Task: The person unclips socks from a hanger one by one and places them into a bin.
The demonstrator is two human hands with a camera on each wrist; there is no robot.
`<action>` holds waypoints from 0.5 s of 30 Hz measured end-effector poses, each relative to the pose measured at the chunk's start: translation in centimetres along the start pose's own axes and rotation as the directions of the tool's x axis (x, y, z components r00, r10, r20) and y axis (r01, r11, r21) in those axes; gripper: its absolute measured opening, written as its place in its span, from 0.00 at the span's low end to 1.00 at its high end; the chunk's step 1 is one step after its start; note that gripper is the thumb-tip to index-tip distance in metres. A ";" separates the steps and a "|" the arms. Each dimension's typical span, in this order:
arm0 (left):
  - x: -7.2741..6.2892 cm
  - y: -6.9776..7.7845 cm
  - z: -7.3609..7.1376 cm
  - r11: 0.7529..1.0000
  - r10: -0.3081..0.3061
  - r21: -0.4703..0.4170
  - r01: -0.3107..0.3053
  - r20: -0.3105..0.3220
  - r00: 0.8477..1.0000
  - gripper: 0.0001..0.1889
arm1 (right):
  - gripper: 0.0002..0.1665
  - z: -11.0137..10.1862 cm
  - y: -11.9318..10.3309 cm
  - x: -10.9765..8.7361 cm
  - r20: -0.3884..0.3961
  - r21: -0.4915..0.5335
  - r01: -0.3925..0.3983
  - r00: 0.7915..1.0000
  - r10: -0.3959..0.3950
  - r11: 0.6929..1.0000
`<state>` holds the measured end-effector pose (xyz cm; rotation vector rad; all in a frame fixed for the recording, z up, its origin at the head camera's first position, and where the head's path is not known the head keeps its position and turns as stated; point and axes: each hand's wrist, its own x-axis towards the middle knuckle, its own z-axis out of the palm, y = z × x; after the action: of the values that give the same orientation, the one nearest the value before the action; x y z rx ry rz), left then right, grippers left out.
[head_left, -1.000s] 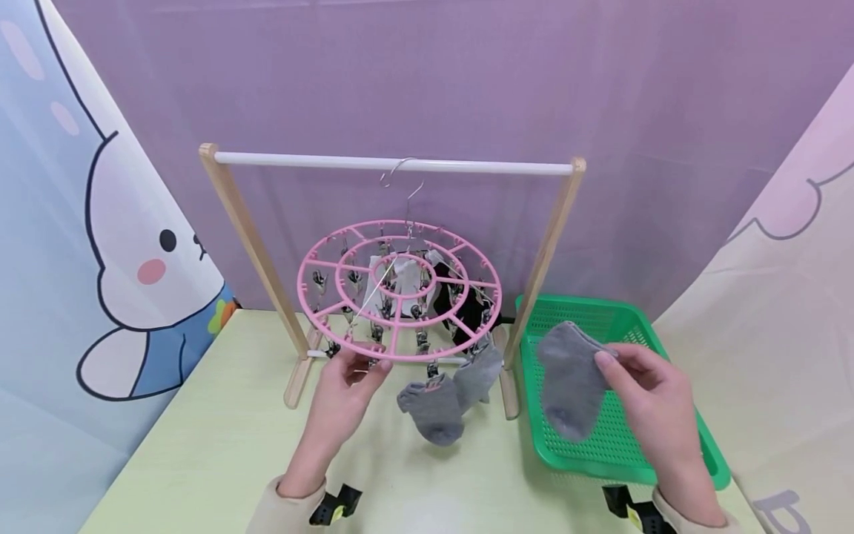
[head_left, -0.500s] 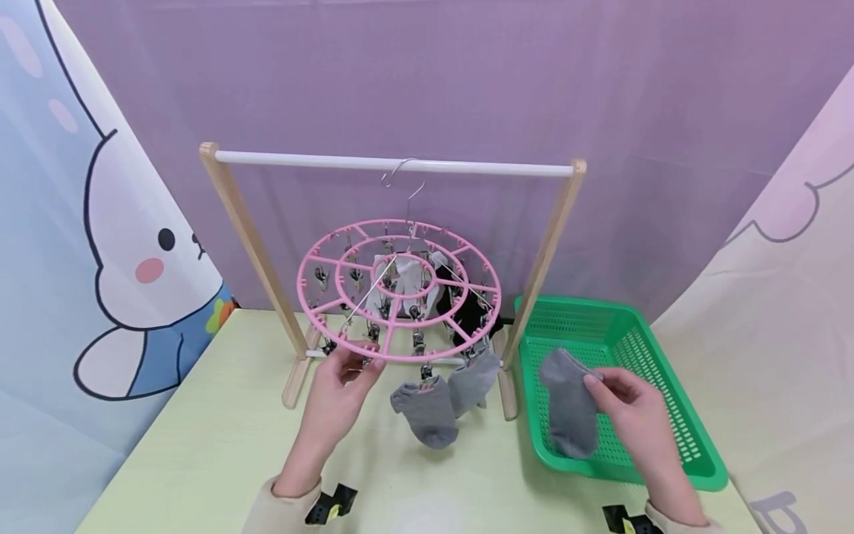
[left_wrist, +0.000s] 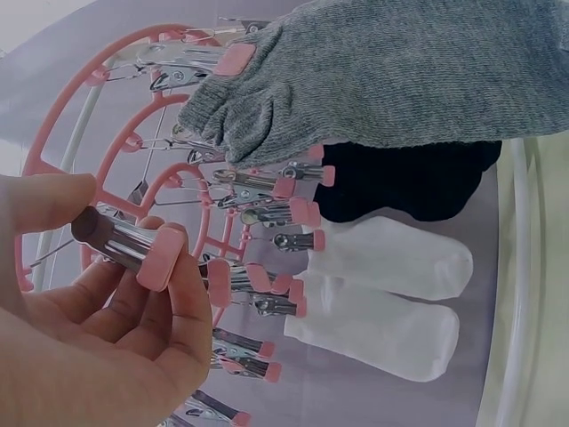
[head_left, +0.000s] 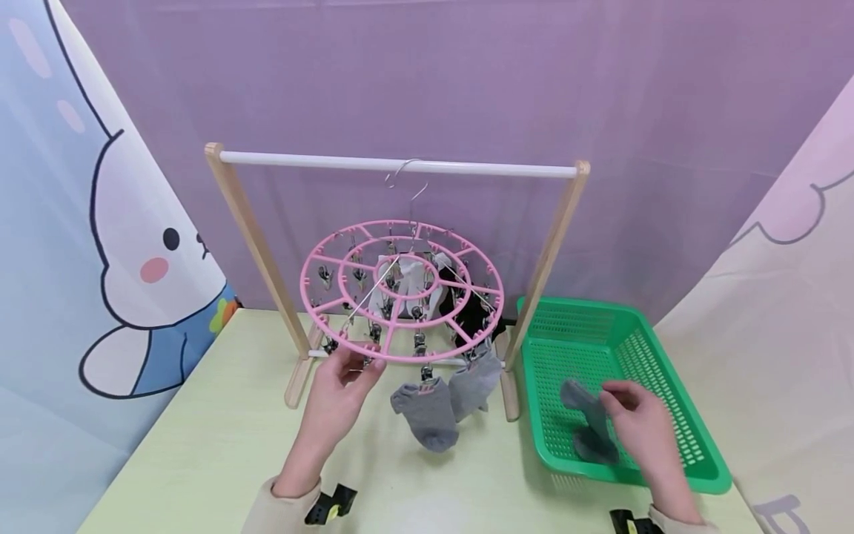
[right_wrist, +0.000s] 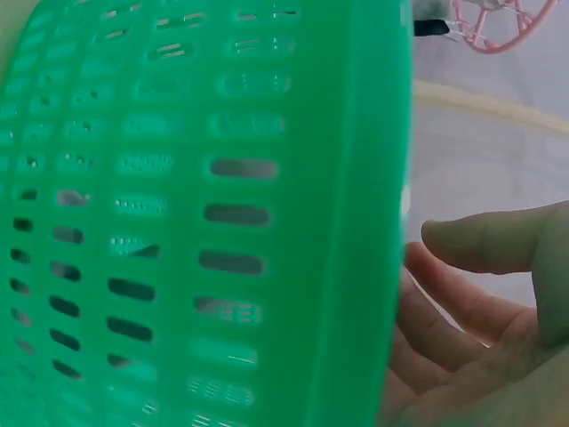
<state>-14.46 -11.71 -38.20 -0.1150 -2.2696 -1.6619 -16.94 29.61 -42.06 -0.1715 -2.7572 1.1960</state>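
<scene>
My left hand [head_left: 340,393] is at the front rim of the pink round clip hanger [head_left: 394,354]. In the left wrist view its thumb and fingers pinch a metal clip [left_wrist: 124,245] with pink tips. Over the green basket [head_left: 717,478] is my right hand [head_left: 640,426], thumb and index finger parted, with no cloth between them in the right wrist view. Beside its fingertips a grey sock [head_left: 594,415] shows blurred and crumpled, low inside the basket. Other grey socks [head_left: 430,419] hang from clips at the hanger's front right.
The hanger hooks onto a white rail [head_left: 400,165] between wooden posts [head_left: 547,259]. White socks [left_wrist: 382,258] and a black sock [left_wrist: 409,178] hang at its back. Other clips [head_left: 325,276] dangle around the rings. A purple curtain [head_left: 427,74] stands behind the table [head_left: 193,430].
My right hand has lowered toward the basket and its fingers have let go of the grey sock, which has dropped into it. My left hand stays at the hanger's front rim.
</scene>
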 end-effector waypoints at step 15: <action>-0.1 0.0 -0.2 1.000 0.012 -0.005 -0.012 0.008 1.000 0.12 | 0.17 1.3 -5.1 -1.5 0.007 0.118 0.189 0.982 -0.191 0.975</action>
<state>-14.30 -11.89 -38.18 -0.1359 -2.2661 -1.6647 -15.90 24.96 -39.34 0.1130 -2.6366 1.3071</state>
